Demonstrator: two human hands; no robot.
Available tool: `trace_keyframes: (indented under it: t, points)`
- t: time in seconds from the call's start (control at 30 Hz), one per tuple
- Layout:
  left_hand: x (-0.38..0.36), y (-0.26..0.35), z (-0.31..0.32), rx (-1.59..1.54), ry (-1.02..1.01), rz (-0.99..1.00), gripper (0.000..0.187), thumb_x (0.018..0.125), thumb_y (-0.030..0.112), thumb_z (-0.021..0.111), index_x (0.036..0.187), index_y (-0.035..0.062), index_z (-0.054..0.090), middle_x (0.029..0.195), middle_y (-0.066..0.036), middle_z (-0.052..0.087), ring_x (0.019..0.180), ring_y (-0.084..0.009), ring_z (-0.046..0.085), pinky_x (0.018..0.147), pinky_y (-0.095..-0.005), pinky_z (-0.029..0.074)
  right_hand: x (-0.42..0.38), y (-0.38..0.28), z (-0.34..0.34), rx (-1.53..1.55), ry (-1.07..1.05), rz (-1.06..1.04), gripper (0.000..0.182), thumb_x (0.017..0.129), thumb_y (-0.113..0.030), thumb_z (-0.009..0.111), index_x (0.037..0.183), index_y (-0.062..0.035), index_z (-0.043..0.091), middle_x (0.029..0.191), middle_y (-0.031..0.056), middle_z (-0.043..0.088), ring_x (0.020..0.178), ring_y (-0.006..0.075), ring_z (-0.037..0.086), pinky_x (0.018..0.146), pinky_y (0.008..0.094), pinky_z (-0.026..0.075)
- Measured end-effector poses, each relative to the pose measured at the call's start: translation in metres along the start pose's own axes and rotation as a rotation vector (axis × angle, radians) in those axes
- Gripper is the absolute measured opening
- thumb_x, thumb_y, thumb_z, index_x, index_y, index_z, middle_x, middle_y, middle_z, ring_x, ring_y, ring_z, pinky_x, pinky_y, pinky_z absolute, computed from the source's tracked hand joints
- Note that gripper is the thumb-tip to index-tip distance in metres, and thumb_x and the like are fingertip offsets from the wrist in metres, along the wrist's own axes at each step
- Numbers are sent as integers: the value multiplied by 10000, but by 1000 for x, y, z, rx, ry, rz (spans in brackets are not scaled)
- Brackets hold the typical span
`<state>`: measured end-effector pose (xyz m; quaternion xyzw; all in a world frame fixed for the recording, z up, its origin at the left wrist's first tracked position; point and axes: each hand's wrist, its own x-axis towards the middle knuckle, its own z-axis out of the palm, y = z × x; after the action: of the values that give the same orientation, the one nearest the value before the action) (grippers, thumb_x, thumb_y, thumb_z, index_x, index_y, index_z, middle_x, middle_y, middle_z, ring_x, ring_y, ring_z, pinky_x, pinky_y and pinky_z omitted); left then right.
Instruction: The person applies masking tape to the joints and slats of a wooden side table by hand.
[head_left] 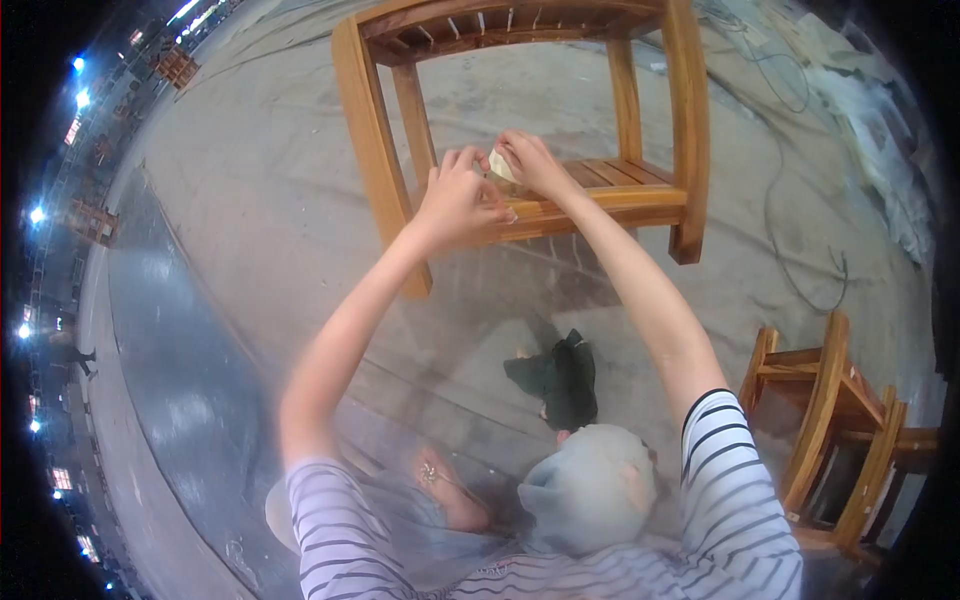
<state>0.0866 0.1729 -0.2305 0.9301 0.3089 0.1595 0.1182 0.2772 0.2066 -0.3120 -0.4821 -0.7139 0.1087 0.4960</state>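
A wooden frame with slatted shelves stands at the top centre. Both of my hands are over its lower front rail. My right hand pinches a small pale piece, maybe cloth or paper, above the slats. Just left of it is my left hand, its fingers curled and thumb near the forefinger by the rail. A tiny whitish bit shows at those fingertips, too small to make out.
Another wooden piece of furniture stands at the lower right. A cable and crumpled plastic sheeting lie on the right of the covered floor. Dark green cloth lies below the frame. A distant person stands at far left.
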Motion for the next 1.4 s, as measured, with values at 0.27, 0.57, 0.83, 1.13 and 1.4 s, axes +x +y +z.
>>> trace_keyframes:
  t: [0.27, 0.57, 0.83, 1.13, 1.4]
  points:
    - [9, -2, 14, 333, 24, -49, 488, 589, 468, 832, 838, 108, 616, 1106, -95, 514, 1132, -302, 453, 821, -510, 383, -9, -1, 3, -63, -4, 27, 163, 935, -109, 510, 986, 35, 565, 971, 258, 601, 975, 456, 546, 811, 477, 452]
    - [-11, 4, 34, -26, -242, -72, 486, 665, 518, 793, 716, 94, 560, 680, -76, 629, 693, -297, 631, 583, -424, 452, -42, -15, 9, -40, 108, 60, 146, 955, -124, 484, 915, 13, 512, 909, 233, 571, 879, 437, 547, 753, 469, 444]
    - [-62, 3, 83, 65, -301, 201, 300, 767, 425, 698, 818, 131, 672, 807, -77, 654, 807, -307, 648, 648, -439, 513, -129, -133, -106, -322, 810, -31, 71, 970, -72, 532, 952, -11, 564, 937, 98, 568, 827, 203, 559, 702, 346, 459]
    - [-143, -13, 214, 3, -342, 377, 315, 792, 328, 688, 987, 91, 617, 950, -63, 633, 918, -266, 635, 660, -403, 538, -206, -7, -300, -20, 1106, 560, 311, 977, -216, 569, 1093, 69, 615, 1022, 98, 650, 940, 161, 585, 850, 300, 471]
    - [-125, 95, 82, -91, -463, -169, 152, 813, 214, 691, 931, 119, 677, 885, -149, 679, 796, -326, 663, 694, -382, 537, -197, -27, -273, 894, 606, 836, 277, 957, -174, 540, 1163, 4, 591, 1003, 10, 633, 841, 102, 617, 718, 258, 533]
